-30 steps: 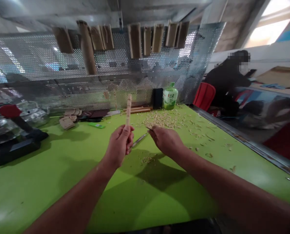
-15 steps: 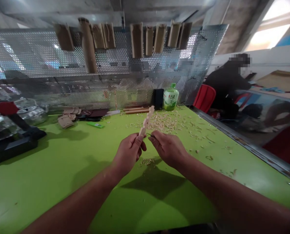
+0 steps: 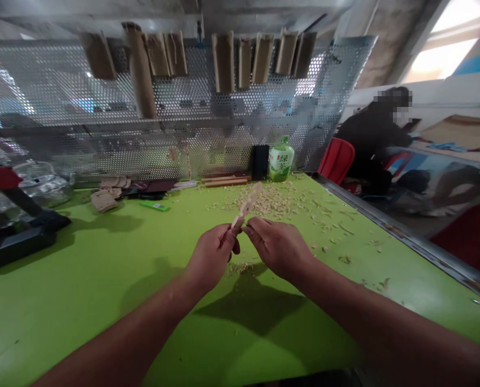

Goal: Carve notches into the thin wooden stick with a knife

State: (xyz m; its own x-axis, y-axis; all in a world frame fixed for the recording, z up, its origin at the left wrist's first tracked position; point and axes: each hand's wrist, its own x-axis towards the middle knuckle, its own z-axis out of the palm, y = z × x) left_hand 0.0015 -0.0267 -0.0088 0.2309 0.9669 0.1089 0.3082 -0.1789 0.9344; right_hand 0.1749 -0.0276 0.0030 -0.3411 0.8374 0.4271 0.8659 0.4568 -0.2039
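Clutching the carved stick (image 3: 248,203) low in the left hand (image 3: 213,252), this side of the green bottle (image 3: 280,161). Pinching shut with the right hand (image 3: 278,244) at its base, contents hidden. Crowded so tight, could snap it or nick fingers.

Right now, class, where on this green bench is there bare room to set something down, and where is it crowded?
Bare: the green tabletop between the black stand and the left hand, and the near strip from the right hand to the metal edge. Crowded: shavings beyond both hands toward the bottle, and small items along the mesh wall.
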